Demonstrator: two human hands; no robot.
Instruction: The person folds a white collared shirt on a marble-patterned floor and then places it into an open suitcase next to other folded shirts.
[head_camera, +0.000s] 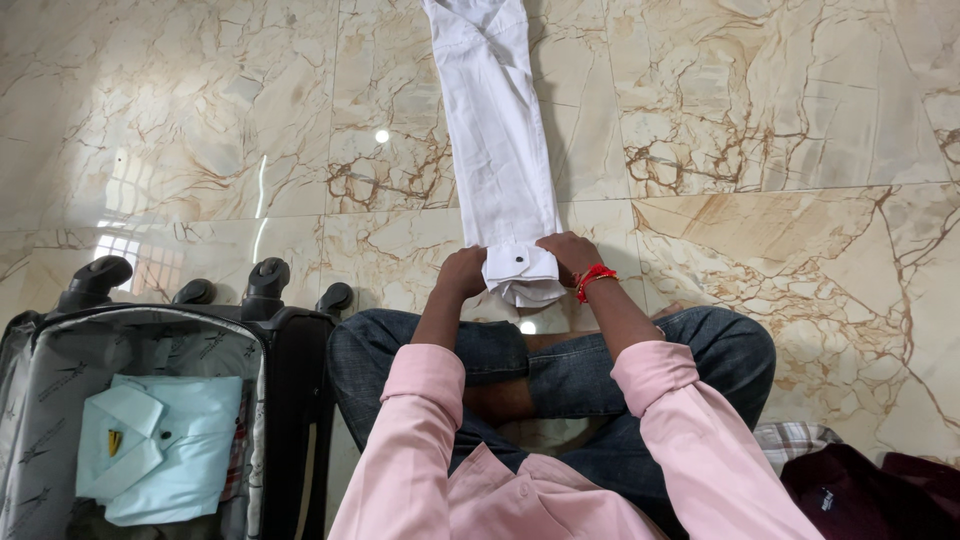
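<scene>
From my head camera, one white shirt (497, 130) lies folded into a long strip on the marble floor (780, 120) before my crossed legs. My left hand (463, 272) and right hand (570, 252) both pinch its near cuffed end. It looks light, soft and limp, best held at the edges. One open suitcase (60, 370) holds one pale blue shirt (160, 445)

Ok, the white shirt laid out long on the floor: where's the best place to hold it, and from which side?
Probably at the near rolled end of the white shirt, by the cuff, one hand on each edge. The left hand and right hand already bracket it there from the near side; the strip is narrow and runs straight away.
</scene>
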